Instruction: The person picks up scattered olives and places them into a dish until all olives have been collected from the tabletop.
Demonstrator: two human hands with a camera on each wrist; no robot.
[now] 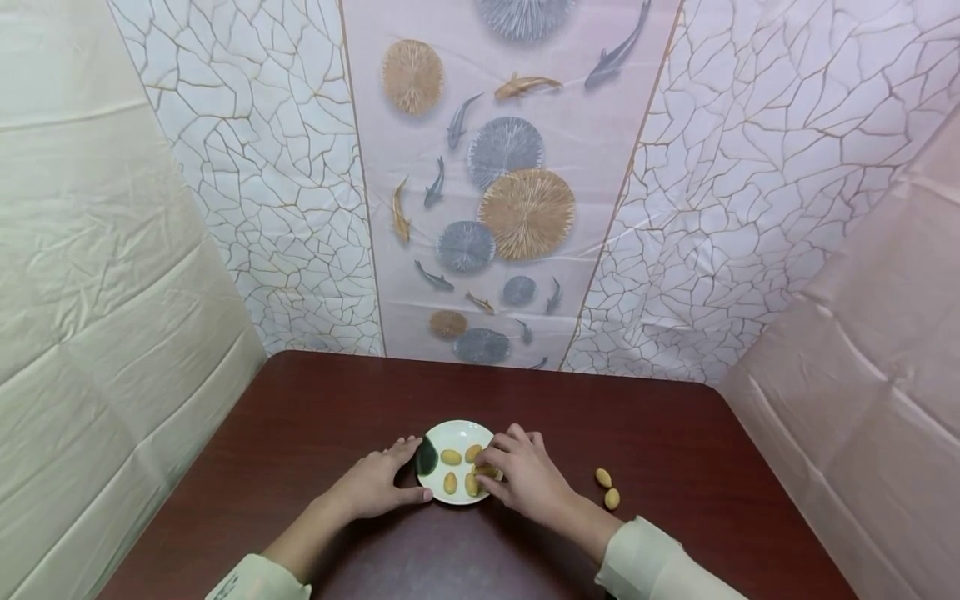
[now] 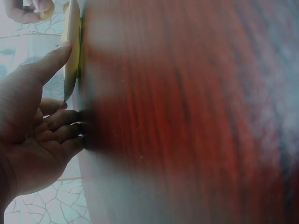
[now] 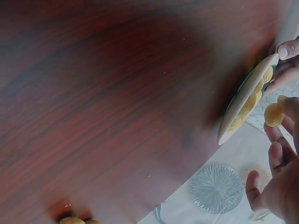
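A round white plate (image 1: 460, 435) with a dark green patch at its left side lies on the table. Several small yellow oval fruits (image 1: 451, 457) sit on it, spaced apart. My left hand (image 1: 375, 483) holds the plate's left edge, its thumb (image 2: 58, 58) on the near rim and its fingers reaching round the far left side. Over the plate's right part, my right hand (image 1: 528, 475) pinches a yellow fruit (image 3: 274, 115) between thumb and fingertips, above the rim in the right wrist view. Part of the plate is hidden behind this hand.
Two more yellow fruits, a farther one (image 1: 603, 477) and a nearer one (image 1: 612, 499), lie on the dark red-brown table (image 1: 337, 400) to the right of my right hand. A patterned cloth backdrop (image 1: 480, 317) stands behind the table, with pale cloth walls at both sides.
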